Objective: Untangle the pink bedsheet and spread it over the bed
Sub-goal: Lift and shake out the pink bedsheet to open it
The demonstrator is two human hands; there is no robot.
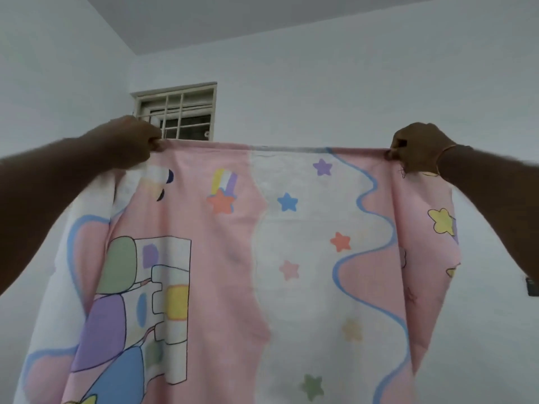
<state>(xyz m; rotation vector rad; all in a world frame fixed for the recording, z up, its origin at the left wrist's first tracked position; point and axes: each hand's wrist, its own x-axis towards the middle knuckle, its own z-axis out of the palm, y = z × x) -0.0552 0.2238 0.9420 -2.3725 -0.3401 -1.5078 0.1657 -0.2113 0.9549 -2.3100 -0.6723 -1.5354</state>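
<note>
sheet held high by its top hem, hanging open

my left hand [137, 141], out at about 10 o'clock, pinches the top hem of the pink bedsheet [227, 258] between thumb and curled fingers. my right hand [420, 147], out at about 2 o'clock, pinches the same hem the same way. i hold the two well apart so the edge between them runs taut and nearly level. that pulls the cloth flat and shows me there is no twist along the top. i hold it high, in front of the barred vent window [180, 109] at 12 o'clock, so the rest can drop toward 6 o'clock under its own weight. the cartoon-and-stars print faces me, mostly flat in the middle. the parts beyond each hand fold back and droop. the lower end runs out of view, so i can't tell if it is free of knots. the bed isn't in view. i judge the untangling is close to done and the spreading not yet begun.
</note>
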